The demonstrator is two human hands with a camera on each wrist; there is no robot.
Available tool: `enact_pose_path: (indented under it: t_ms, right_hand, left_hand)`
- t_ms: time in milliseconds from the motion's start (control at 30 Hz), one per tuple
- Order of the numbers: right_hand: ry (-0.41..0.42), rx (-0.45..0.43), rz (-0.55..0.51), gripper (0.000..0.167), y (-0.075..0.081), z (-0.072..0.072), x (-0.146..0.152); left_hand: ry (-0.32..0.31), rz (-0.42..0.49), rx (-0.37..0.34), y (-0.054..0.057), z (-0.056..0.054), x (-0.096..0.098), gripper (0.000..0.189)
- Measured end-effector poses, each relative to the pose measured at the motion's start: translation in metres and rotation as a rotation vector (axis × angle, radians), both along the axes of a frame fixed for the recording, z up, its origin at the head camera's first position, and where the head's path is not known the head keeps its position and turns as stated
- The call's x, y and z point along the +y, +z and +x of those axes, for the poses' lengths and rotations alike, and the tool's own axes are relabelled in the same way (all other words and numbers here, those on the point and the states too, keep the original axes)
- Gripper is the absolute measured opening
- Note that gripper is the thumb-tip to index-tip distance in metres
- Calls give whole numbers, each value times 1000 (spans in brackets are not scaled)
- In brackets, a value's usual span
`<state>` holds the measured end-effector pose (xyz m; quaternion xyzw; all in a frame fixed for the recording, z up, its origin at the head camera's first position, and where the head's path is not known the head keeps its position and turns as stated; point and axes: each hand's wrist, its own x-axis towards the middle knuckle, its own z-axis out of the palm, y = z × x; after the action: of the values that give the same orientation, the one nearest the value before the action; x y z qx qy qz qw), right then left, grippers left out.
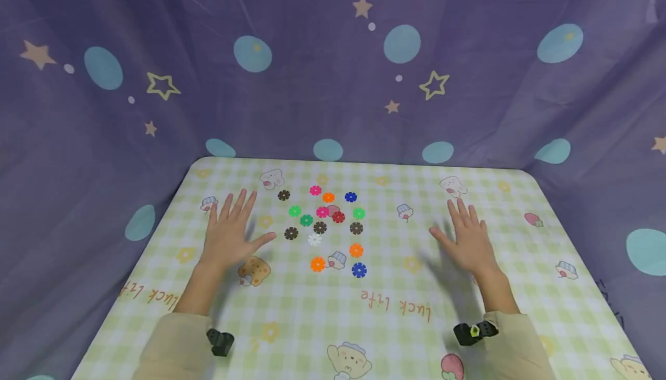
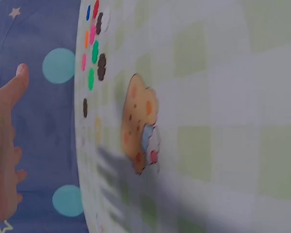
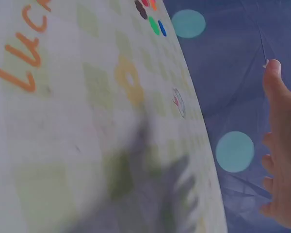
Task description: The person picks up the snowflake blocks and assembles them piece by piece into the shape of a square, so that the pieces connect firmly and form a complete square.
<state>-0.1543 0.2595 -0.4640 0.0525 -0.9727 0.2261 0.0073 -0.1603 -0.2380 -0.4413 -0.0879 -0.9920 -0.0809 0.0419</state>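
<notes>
Several small flat notched discs, shaped like snowflakes or flowers, lie scattered on the table's middle in the head view. Among them are a white disc [image 1: 314,239], a red disc [image 1: 339,217], a blue disc [image 1: 359,270], an orange disc [image 1: 356,250] and a dark brown disc [image 1: 291,233]. My left hand [image 1: 229,235] hovers left of the discs, fingers spread and holding nothing; its thumb points toward the brown disc. To the right of them, farther off, my right hand [image 1: 467,241] is also raised with straight fingers and holds nothing. Both hands cast shadows on the cloth.
A green-and-white checked tablecloth [image 1: 395,334] with printed bears, cupcakes and lettering covers the table. Behind it and along both sides hangs a purple curtain [image 1: 312,108] with stars and teal ovals. Each wrist wears a small black camera, such as the left camera [image 1: 221,342].
</notes>
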Motion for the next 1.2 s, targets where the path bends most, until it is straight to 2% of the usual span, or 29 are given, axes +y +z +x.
enact_pose_path:
  t_ms: [167, 433, 700, 867, 967, 1067, 1200]
  right_hand:
    - [74, -15, -158, 81, -13, -3, -17]
    - [198, 49, -235, 73, -31, 2, -57]
    - [290, 92, -175, 64, -40, 17, -89]
    - [366, 136, -146, 56, -43, 24, -103]
    - [427, 154, -126, 50, -44, 27, -113]
    - [477, 169, -93, 44, -44, 28, -122]
    - [498, 185, -49, 37, -43, 28, -130]
  left_hand:
    - [-58, 50, -14, -12, 0, 8, 99]
    - [-116, 182, -26, -31, 3, 25, 90]
    - [-221, 220, -36, -42, 10, 53, 69]
    - [-365, 213, -41, -47, 16, 74, 58]
    - [-435, 179, -27, -50, 19, 82, 48]
    - [-472, 146, -12, -53, 21, 88, 36]
    - [-476, 137, -7, -55, 22, 92, 25]
